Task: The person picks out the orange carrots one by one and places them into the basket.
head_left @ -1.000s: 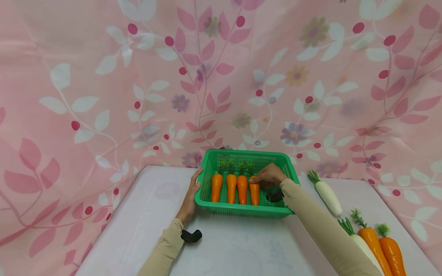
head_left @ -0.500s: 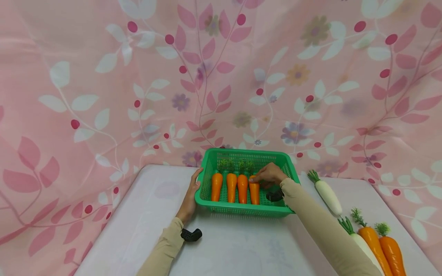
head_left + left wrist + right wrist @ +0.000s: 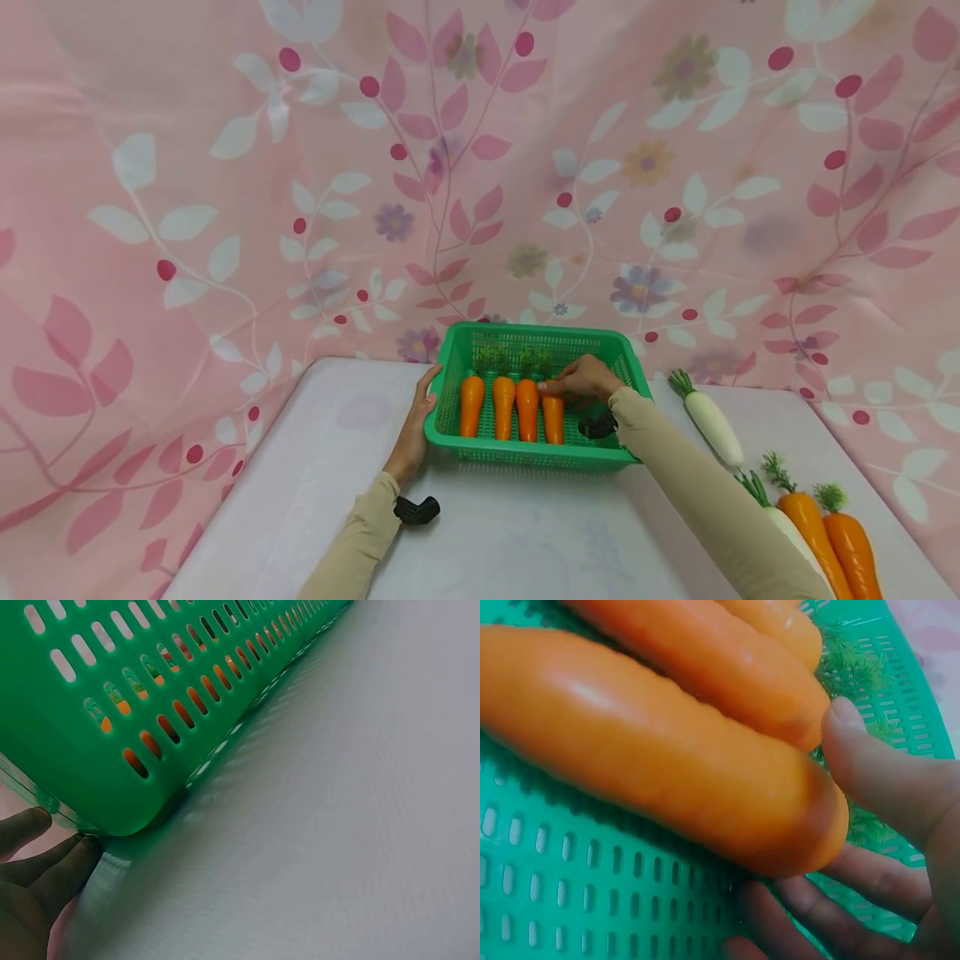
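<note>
A green plastic basket stands at the back of the white table and holds several orange toy carrots side by side. My right hand is inside it, thumb and fingers pinching the top end of the rightmost carrot. In the right wrist view that carrot fills the frame, with the thumb on its blunt end and fingers curled beneath. My left hand rests against the basket's left wall; the left wrist view shows its fingers at the basket's corner.
On the table to the right lie a white radish, a second radish and two carrots. Small black wrist mounts show at both arms. A pink floral cloth hangs behind the table.
Almost nothing has moved. My right hand has shifted slightly at the top of the rightmost carrot; the left hand stays on the basket.
</note>
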Motion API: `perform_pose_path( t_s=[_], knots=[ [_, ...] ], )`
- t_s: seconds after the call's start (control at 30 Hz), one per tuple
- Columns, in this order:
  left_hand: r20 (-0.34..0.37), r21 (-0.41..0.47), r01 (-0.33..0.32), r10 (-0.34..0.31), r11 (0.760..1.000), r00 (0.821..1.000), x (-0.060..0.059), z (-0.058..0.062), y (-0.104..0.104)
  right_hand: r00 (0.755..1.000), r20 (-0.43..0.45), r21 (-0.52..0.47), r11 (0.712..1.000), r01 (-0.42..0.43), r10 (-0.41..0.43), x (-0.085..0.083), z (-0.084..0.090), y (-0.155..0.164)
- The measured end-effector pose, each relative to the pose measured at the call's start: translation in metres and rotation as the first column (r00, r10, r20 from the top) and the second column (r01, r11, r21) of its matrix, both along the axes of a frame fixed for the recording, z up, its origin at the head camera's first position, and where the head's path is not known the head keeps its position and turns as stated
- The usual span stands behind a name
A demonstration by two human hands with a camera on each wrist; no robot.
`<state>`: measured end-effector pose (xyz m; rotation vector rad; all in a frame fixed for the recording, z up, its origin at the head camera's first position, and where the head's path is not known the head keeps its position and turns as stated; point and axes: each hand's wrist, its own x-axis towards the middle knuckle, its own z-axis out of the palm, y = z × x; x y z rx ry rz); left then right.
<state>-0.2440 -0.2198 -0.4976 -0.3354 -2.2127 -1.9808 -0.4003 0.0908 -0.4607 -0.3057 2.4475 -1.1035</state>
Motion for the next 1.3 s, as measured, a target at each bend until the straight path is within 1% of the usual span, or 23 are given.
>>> perform_pose_path(
  t_s=[0.13,0.27,0.4,0.5,0.63,0.67,0.7,0.77,0.9,0.97,1.07,1.17,1.3],
  knots=[
    [-0.005,-0.005,-0.01,0.01,1.0,1.0,-0.001,0.0,0.0,0.999,-0.031,0.015,1.0,0.019,-0.019,0.001,0.003,0.0],
    [-0.003,-0.017,-0.008,0.008,1.0,1.0,0.0,-0.001,-0.001,0.998,-0.061,0.057,0.998,0.026,-0.023,0.003,0.007,0.0],
    [-0.001,-0.02,-0.001,0.001,1.0,1.0,0.0,-0.002,0.001,0.988,-0.149,0.138,0.99,-0.017,0.037,0.008,0.018,0.006],
    [-0.001,-0.02,-0.001,0.001,1.0,1.0,0.001,-0.002,0.001,0.964,-0.249,0.16,0.986,-0.054,0.093,0.015,0.031,0.014],
    [-0.007,-0.021,-0.01,0.01,1.0,1.0,0.0,-0.003,0.0,0.93,-0.353,0.123,0.99,-0.064,0.103,0.023,0.05,0.028],
    [-0.01,-0.022,-0.011,0.011,1.0,1.0,0.0,-0.004,0.0,0.925,-0.368,0.114,0.992,-0.057,0.096,0.025,0.053,0.032],
    [-0.013,-0.024,-0.013,0.012,1.0,1.0,-0.001,-0.004,-0.001,0.914,-0.394,0.112,0.992,-0.054,0.094,0.026,0.057,0.036],
    [-0.02,-0.026,-0.016,0.016,1.0,1.0,-0.002,-0.004,-0.002,0.905,-0.42,0.11,0.993,-0.031,0.074,0.029,0.063,0.045],
    [-0.028,-0.023,-0.017,0.016,1.0,0.999,-0.002,-0.004,0.0,0.881,-0.473,0.095,0.995,0.033,0.016,0.035,0.071,0.065],
    [-0.029,-0.018,-0.015,0.014,1.0,0.999,-0.001,-0.003,0.0,0.879,-0.477,0.08,0.995,0.066,-0.02,0.038,0.075,0.076],
    [-0.022,-0.015,-0.007,0.007,1.0,1.0,0.0,-0.002,0.0,0.877,-0.478,0.091,0.99,0.108,-0.052,0.043,0.081,0.096],
    [-0.011,-0.012,-0.001,0.001,1.0,1.0,0.0,-0.002,0.001,0.886,-0.461,0.138,0.982,0.129,-0.052,0.049,0.086,0.119],
    [-0.014,-0.006,-0.004,0.004,1.0,1.0,0.0,-0.001,0.0,0.905,-0.424,0.19,0.974,0.124,-0.032,0.058,0.091,0.151]
  ],
)
